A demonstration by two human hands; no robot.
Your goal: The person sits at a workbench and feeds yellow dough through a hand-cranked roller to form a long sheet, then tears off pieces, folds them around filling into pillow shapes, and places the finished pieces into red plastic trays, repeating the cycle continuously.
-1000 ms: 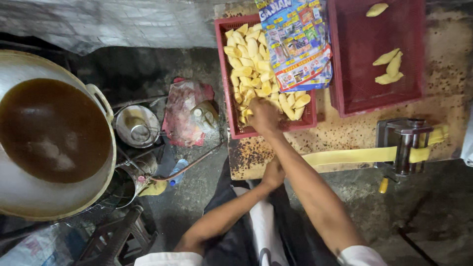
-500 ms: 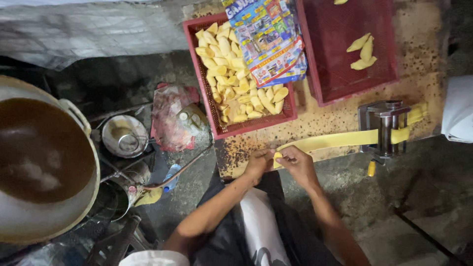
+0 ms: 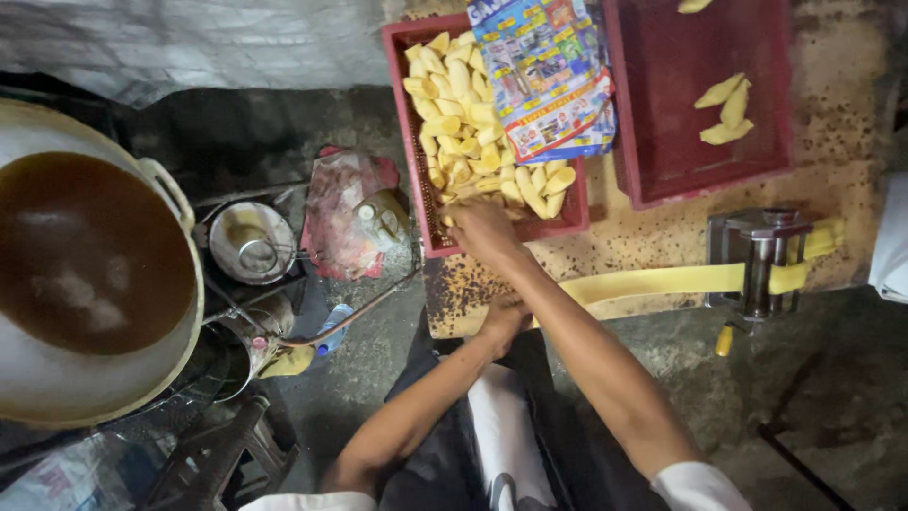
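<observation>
Two hands in view. Right hand (image 3: 480, 230) reached over the near rim of the red plastic crate (image 3: 413, 180) of pale yellow dough pieces (image 3: 470, 114), fingers curled down; grip contents not visible. Left hand (image 3: 503, 315) rested closed at the end of the flat yellow dough strip (image 3: 662, 280) on the speckled counter (image 3: 662, 237); fingers hidden under the right forearm.

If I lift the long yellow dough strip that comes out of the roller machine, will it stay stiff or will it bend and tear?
The dough strip looks thin and flat on the board, so it would probably droop when lifted. One end sits in the roller machine, so a pull may stretch or tear it. The left hand rests at its near end; supporting it along its length seems safer.
</observation>
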